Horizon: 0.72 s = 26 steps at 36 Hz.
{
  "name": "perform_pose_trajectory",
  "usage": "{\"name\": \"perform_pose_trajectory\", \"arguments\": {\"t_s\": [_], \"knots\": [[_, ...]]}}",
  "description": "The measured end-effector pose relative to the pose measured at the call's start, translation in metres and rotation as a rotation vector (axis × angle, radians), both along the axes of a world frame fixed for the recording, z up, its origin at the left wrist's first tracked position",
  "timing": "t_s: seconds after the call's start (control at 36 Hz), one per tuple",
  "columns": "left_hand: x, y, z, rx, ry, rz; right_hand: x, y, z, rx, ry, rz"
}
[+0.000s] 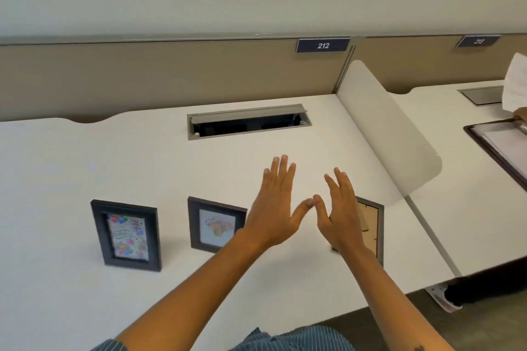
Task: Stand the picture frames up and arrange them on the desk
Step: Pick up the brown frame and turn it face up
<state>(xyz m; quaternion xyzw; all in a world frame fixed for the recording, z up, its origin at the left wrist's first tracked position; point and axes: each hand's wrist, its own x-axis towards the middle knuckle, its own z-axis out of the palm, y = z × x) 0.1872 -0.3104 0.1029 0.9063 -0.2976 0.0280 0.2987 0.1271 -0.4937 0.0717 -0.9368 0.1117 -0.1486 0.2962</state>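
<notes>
Your left hand [275,208] and right hand [340,215] hovered flat above the white bench [71,157], fingers spread wide, thumb tips touching each other; each grip was wide and held nothing.

Landmark: the cable hatch [248,122], lid raised, set in the far part of the bench.

- Balloon frame [127,235]: upright, well nearer you than the hatch and to its left, picture side toward you.
- Pale-print frame [215,225]: upright, nearer you than the hatch and roughly below its left end, just right of the balloon frame with a gap between them. Your left wrist covered its right edge.
- Third frame [370,225]: nearer you than the hatch and to its right, brown backing board toward you, mostly hidden behind your right hand and forearm. It looked upright, but I could not tell how it was propped.

A white divider panel [382,134] rose right of the hatch. On the partition above the hatch, a label read 212 [323,45].
</notes>
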Motion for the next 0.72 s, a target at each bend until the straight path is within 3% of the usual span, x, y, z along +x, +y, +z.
{"name": "perform_pose_trajectory", "arguments": {"t_s": [0.14, 0.28, 0.33, 0.56, 0.72], "knots": [[-0.020, -0.039, -0.026, 0.002, 0.194, -0.075, -0.023, -0.044, -0.024, 0.038, 0.120, -0.100], [-0.043, -0.067, -0.051, 0.038, 0.586, -0.069, -0.052, -0.074, -0.047, 0.113, 0.174, -0.164], [-0.053, -0.076, -0.062, 0.075, 0.703, -0.056, -0.062, -0.083, -0.057, 0.097, 0.284, -0.229], [-0.076, -0.101, -0.095, 0.174, 0.754, -0.077, -0.091, -0.104, -0.084, 0.051, 0.548, -0.366], [-0.084, -0.111, -0.103, 0.169, 0.738, -0.097, -0.098, -0.108, -0.087, 0.076, 0.577, -0.374]]}}
